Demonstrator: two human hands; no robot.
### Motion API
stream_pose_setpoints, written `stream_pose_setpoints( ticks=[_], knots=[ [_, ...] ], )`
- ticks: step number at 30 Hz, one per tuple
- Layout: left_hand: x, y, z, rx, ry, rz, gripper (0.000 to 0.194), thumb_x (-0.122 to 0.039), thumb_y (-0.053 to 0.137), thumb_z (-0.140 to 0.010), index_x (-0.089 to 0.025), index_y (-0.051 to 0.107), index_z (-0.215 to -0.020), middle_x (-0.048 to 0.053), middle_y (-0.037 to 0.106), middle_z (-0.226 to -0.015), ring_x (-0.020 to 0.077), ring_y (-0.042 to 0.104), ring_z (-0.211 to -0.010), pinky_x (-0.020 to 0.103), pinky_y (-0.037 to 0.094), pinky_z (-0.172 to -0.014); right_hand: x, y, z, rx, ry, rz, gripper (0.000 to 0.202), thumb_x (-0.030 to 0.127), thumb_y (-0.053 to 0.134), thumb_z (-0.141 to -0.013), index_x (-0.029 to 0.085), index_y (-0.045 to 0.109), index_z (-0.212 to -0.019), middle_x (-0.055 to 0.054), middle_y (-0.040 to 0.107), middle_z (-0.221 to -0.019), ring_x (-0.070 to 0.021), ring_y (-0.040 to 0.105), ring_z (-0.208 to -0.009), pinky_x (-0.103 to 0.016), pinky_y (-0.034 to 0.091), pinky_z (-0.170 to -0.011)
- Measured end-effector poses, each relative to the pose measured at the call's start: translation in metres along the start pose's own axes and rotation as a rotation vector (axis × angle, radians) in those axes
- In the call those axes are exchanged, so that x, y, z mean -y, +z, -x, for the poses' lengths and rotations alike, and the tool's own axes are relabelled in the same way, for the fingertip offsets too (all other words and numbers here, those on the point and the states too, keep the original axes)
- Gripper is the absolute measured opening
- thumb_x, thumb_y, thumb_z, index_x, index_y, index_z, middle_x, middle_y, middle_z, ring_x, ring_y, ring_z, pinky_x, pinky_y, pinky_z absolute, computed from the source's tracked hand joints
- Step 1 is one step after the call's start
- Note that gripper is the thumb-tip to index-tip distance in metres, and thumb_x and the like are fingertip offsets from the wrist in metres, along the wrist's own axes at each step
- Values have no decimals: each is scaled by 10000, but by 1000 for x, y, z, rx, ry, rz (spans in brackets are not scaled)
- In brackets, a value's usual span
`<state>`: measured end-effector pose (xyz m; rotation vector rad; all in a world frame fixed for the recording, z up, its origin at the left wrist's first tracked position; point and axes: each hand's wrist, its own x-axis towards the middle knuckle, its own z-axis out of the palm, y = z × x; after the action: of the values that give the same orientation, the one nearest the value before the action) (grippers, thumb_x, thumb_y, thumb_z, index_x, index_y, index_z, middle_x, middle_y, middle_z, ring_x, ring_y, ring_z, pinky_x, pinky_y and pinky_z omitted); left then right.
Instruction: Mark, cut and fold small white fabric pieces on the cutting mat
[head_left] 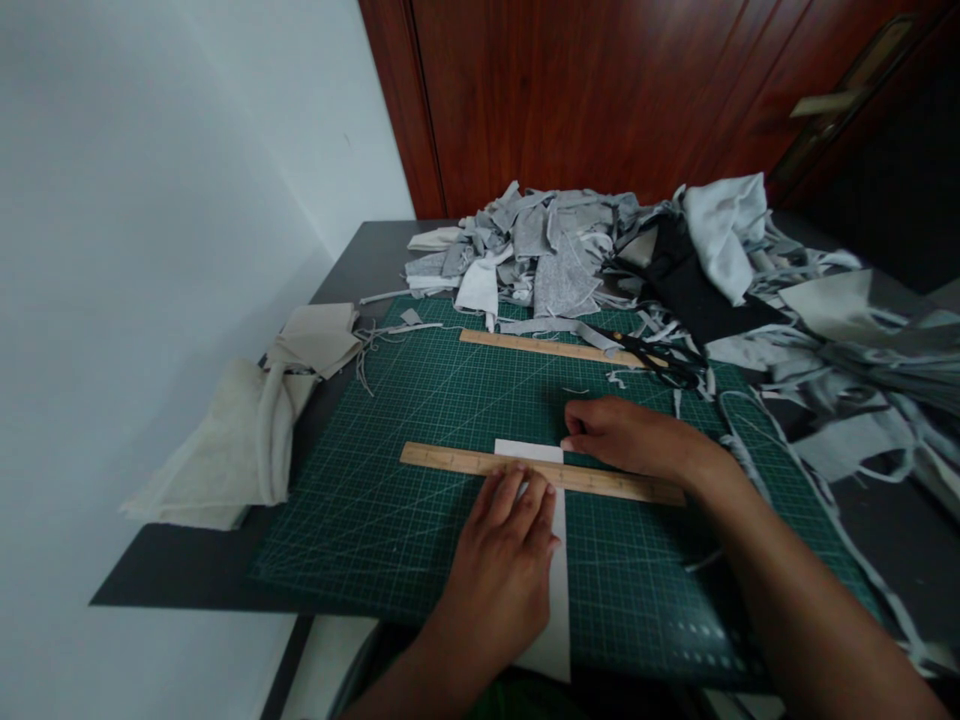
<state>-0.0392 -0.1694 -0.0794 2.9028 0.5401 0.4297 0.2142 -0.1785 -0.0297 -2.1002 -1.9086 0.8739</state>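
A white strip of fabric or paper [559, 580] lies on a green cutting mat [450, 400], running toward me. A wooden ruler [450, 459] lies across it. My left hand [501, 570] rests flat on the strip, its fingertips touching the ruler's near edge. My right hand [630, 436] lies on the mat just beyond the ruler, fingers curled at the strip's far end; whether it holds anything is hidden.
A second wooden ruler [540, 346] and black scissors [660, 358] lie at the mat's far side. A heap of grey, white and black fabric scraps [570, 250] covers the back and right. Folded beige cloth [255, 430] hangs off the table's left edge.
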Motion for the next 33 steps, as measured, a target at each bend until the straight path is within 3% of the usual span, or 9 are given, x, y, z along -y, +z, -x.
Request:
stream_pose_setpoints(
  ticks=[33],
  knots=[
    [0,-2,-1,10,-9,2,461,-235,500,-1008,-127,525,-1455,100,544,-1526,303,419,-1465,523,378,-1225,-8,-3,0,-30,53,6,234,402,561,-980,213,592,-844,-48,676,-847,-194,604,-771,-288,372,-642]
  ],
)
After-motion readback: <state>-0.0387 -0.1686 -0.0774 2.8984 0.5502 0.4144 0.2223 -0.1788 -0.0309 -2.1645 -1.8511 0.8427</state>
